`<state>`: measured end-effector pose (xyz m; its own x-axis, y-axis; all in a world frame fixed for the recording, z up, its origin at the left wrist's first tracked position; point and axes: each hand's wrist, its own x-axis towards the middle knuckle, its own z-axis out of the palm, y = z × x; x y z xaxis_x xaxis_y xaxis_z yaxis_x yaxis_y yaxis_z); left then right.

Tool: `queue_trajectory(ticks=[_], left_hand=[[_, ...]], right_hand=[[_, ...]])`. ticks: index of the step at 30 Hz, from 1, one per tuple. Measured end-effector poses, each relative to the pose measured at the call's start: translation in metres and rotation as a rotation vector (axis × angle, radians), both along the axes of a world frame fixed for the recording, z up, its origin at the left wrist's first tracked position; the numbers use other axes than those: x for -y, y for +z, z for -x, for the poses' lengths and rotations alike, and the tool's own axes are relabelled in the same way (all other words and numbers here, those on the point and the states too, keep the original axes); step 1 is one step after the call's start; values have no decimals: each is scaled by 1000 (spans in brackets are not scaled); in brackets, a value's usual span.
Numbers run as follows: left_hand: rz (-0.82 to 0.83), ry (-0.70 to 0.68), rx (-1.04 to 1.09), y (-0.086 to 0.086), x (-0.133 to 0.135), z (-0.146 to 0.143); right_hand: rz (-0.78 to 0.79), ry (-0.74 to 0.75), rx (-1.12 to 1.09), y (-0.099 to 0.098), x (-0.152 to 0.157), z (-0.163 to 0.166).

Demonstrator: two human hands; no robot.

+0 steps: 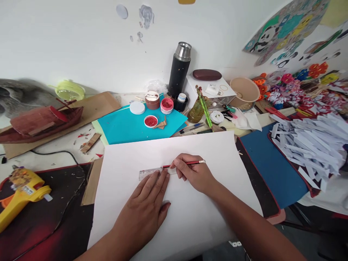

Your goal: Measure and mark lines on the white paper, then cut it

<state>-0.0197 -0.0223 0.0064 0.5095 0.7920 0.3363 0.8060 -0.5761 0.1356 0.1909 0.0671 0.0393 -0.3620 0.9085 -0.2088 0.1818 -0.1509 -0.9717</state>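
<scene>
A large sheet of white paper (122,159) covers the middle of the table. On it lies a short clear ruler (144,174). My left hand (148,197) rests flat with its fingers stretched out, the fingertips pressing the ruler onto the paper. My right hand (191,172) grips a red and black pencil (190,163) with a white end. The pencil is tilted almost level, and its tip meets the ruler's upper edge close to my left fingertips. Part of the ruler is hidden beneath both hands.
Left are a yellow glue gun (24,192) and a brown model boat (40,121). Behind the paper stand paint jars (166,105) on a blue sheet (122,127), a black thermos (179,69) and a brush jar (195,112). Folded paper strips (312,145) are heaped right.
</scene>
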Motion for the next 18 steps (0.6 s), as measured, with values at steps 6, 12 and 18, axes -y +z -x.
queue_trajectory(ticks=[6, 12, 18], left_hand=[[6, -13, -1, 0, 0, 1], [-10, -19, -12, 0, 0, 1], [13, -21, 20, 0, 0, 1]], right_hand=[[-4, -28, 31, 2, 0, -9], [3, -39, 34, 4, 0, -14], [6, -56, 36, 3, 1, -18]])
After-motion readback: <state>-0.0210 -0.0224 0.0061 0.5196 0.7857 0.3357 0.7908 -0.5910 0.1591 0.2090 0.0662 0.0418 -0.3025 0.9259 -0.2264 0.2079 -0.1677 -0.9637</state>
